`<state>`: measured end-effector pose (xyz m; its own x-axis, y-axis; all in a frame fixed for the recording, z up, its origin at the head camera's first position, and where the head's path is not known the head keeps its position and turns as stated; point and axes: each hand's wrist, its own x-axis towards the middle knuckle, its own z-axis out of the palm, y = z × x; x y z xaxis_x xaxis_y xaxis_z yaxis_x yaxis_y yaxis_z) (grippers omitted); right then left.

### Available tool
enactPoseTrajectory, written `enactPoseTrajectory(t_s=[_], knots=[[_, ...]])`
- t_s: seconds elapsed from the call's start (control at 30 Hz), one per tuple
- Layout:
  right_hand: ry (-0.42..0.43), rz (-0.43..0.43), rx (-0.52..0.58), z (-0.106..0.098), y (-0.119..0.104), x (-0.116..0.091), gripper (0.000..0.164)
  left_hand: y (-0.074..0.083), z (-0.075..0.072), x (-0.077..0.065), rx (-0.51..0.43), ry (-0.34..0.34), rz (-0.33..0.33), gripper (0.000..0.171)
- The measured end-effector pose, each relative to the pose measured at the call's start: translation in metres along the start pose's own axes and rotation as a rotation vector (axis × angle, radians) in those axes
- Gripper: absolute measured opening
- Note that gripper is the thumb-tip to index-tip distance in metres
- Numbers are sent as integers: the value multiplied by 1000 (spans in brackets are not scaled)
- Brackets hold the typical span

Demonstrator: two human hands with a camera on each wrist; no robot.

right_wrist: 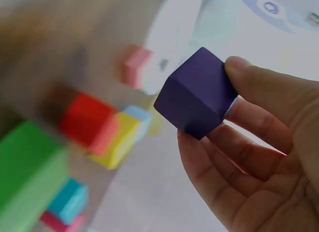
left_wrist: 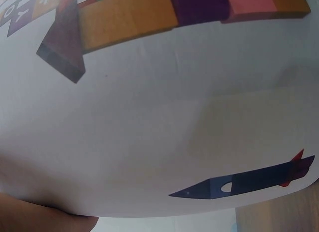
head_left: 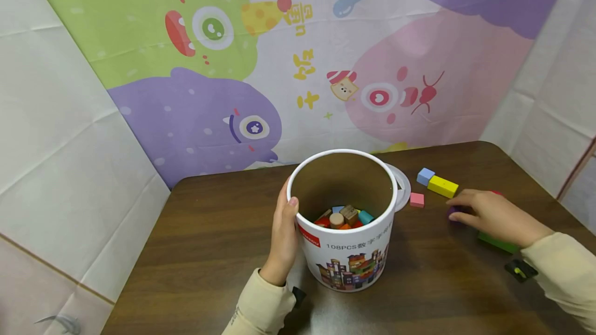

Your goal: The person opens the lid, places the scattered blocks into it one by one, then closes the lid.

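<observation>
A white bucket (head_left: 344, 242) with a printed block picture stands on the table, wooden blocks (head_left: 349, 216) of several colours at its bottom. My left hand (head_left: 283, 231) holds the bucket's left side, thumb at the rim; in the left wrist view the printed wall fills most of the picture. Over the right part of the table, my right hand (head_left: 493, 216) pinches a purple block (right_wrist: 197, 92) between thumb and fingers. Beyond it in the right wrist view lie a red block (right_wrist: 89, 119), a green block (right_wrist: 30, 177) and a teal block (right_wrist: 69, 199).
Behind the bucket's right side lies a pale lid (head_left: 402, 190). To its right are a pink block (head_left: 417, 200), a blue block (head_left: 426, 176) and a yellow block (head_left: 443, 186). A cartoon-printed cloth (head_left: 316, 133) hangs behind the brown table (head_left: 223, 242).
</observation>
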<state>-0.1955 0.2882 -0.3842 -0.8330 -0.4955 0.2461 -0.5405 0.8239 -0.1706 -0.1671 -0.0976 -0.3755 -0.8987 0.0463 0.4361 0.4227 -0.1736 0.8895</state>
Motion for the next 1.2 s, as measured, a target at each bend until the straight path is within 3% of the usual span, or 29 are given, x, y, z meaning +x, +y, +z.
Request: enactPoseTrajectory(t_s=[0.3, 0.43, 0.6, 0.73, 1.0, 1.2], knots=[[100, -67, 8, -45, -28, 27, 23, -1, 0, 0, -3, -10, 15, 52], [148, -112, 2, -68, -45, 40, 30, -1, 0, 0, 3, -7, 13, 52], [138, -130, -15, -94, -70, 55, 35, -1, 0, 0, 2, -8, 8, 52], [156, -223, -7, -109, -91, 70, 35, -1, -1, 0, 5, -4, 3, 52], [129, -428, 2, -109, -129, 100, 30, -1, -1, 0, 9, -2, 6, 52], [49, -497, 14, -95, -151, 113, 33, 0, -1, 0, 41, 3, 4, 52]])
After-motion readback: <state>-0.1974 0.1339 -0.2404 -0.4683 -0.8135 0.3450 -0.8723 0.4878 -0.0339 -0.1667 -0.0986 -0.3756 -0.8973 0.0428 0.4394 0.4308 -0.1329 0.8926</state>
